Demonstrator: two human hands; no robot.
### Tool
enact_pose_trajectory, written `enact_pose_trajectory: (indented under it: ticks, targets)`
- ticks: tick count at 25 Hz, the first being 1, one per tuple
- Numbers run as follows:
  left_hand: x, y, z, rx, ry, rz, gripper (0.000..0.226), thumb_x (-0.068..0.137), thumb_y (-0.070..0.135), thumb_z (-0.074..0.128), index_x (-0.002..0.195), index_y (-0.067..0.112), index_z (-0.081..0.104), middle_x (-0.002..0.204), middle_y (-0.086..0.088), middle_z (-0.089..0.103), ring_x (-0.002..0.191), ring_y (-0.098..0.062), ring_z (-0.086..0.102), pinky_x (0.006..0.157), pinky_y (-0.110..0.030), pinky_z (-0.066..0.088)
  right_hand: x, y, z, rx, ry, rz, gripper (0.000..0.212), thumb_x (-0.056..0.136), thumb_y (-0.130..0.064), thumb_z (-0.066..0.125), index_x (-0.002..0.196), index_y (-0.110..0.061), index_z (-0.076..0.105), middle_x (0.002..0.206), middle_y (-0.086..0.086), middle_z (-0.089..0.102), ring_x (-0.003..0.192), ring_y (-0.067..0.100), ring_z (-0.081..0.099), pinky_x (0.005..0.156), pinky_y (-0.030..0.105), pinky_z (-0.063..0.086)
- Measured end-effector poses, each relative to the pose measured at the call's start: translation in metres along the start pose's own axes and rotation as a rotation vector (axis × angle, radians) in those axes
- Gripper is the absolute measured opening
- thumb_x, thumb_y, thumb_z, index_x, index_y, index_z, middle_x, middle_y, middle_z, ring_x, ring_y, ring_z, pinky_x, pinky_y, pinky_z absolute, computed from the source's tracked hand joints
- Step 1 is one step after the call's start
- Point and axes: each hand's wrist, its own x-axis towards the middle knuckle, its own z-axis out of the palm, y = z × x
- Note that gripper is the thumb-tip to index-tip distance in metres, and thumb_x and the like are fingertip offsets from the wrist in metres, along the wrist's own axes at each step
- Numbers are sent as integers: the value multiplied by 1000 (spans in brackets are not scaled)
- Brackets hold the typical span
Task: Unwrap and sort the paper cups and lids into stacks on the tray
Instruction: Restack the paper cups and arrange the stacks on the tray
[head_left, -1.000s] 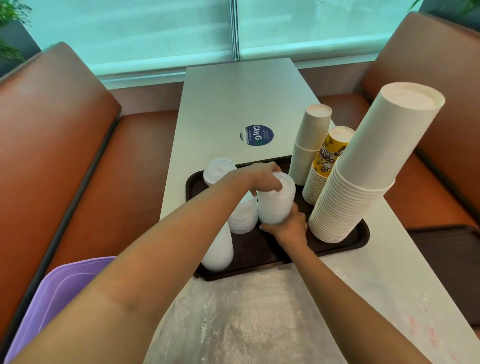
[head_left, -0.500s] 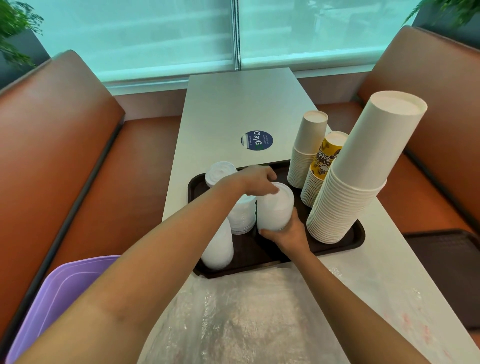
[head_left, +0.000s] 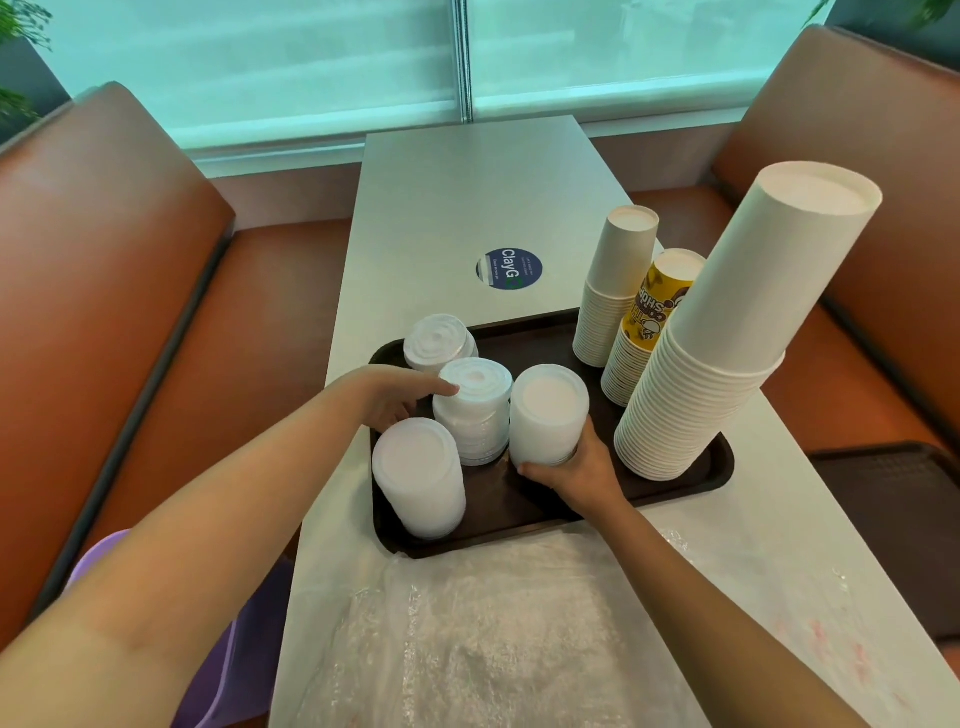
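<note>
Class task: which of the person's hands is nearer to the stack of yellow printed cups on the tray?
Right. The right hand grips a lid stack's base, left of the yellow printed cups; the left hand lies farther left, beyond two lid stacks.

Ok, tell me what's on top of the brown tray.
On the tray: four white lid stacks at left, three inverted cup stacks at right. The right hand hides one lid stack's base.

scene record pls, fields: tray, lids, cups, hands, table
tray: dark tray on the table's near half
lids: four white lid stacks on the tray's left half
cups: three upside-down cup stacks on the right; middle one topped by a yellow cup
hands: right hand grips the base of the rightmost lid stack; left hand touches the middle one
table: white table with blue sticker; plastic wrap at the near end
</note>
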Motion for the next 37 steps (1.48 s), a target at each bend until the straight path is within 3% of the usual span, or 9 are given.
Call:
enact_pose_trajectory:
  ticks: [2,5,10,19,23,26,31,34,37]
  targets:
    - [4,-1,4,-74,-62,10,84,88,56,53,149,9,19,147,-19,35,100,-27,56,61,-35,49,1,1,0,10,4,-3,93,57,-18,90,132,-27,36,124,-8,48,113,10,45,93,27,40]
    - [10,1,9,-122,-96,24,81,88,62,47,146,10,26,139,-19,43,97,-28,57,55,-37,49,1,2,0,12,14,-3,93,56,-17,90,133,-25,37,123,-8,48,112,10,46,93,27,40]
    - [19,-1,9,-93,-109,10,69,89,45,57,142,9,32,112,-18,56,82,-28,63,43,-30,53,0,-1,0,19,21,-2,94,58,-14,89,135,-21,37,123,-7,47,113,10,44,93,25,38]
    - [30,-10,0,-186,-158,64,67,88,12,46,148,16,18,106,-24,60,77,-34,67,59,-40,58,-3,-3,1,26,18,3,93,61,-12,88,136,-20,35,120,-10,45,112,9,42,92,24,37]
    - [25,-7,2,-199,-207,66,69,90,21,50,149,19,15,112,-24,56,86,-35,65,61,-41,59,-3,-2,1,22,19,-2,93,60,-13,88,136,-22,35,121,-10,46,112,9,43,92,24,38]
    - [28,-4,5,-178,-180,38,76,91,23,56,151,17,8,112,-25,56,74,-34,69,53,-40,57,-2,0,2,26,57,-9,92,58,-14,89,133,-24,36,121,-9,47,111,9,44,92,25,39]
    - [42,-2,11,-233,-156,25,72,88,20,62,147,11,22,114,-23,62,84,-31,66,90,-43,52,-2,3,2,46,126,-30,89,57,-13,89,124,-33,34,121,-7,48,111,11,45,92,26,39]
    - [48,4,15,-292,-159,57,68,87,20,62,144,8,26,112,-25,59,91,-31,65,85,-39,54,-1,4,3,41,132,-36,88,57,-14,89,123,-35,35,122,-7,49,111,9,46,92,26,40]
    - [51,11,21,-347,-161,100,68,88,18,60,145,6,26,129,-25,49,103,-33,61,80,-38,56,-1,5,3,49,133,-41,88,57,-13,89,123,-34,35,122,-8,49,111,8,46,92,25,40]
